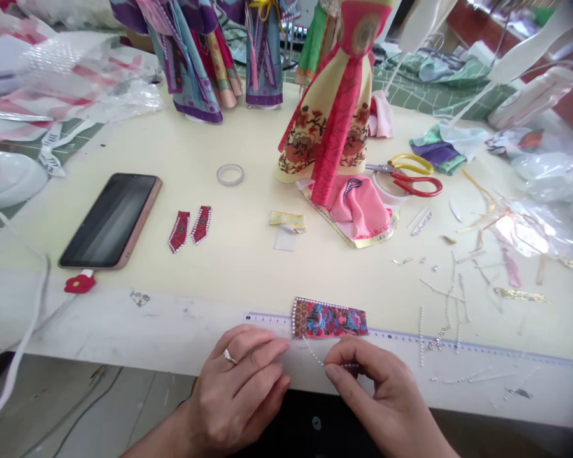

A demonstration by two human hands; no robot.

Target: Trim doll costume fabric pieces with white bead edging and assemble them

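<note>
A patterned red and blue fabric strip (337, 319) lies on the table, with white beads along its top and left edges. It rests over a ruler tape (267, 317) fixed to the table. A thin bead string (314, 350) hangs from the strip's lower left corner to my right hand (377, 381). Thumb and forefinger there are pinched on the string, just below the strip. My left hand (246, 375), wearing a ring, rests at the table's front edge. Its fingers stretch toward the strip's left end, and I see nothing held in them.
Loose bead strands (449, 318) lie to the right. Scissors (410, 175) sit beyond them beside a dressed doll (332, 121) and pink fabric (363, 213). Two red beaded pieces (179, 231), a tape roll (230, 174) and a phone (112, 219) are at left.
</note>
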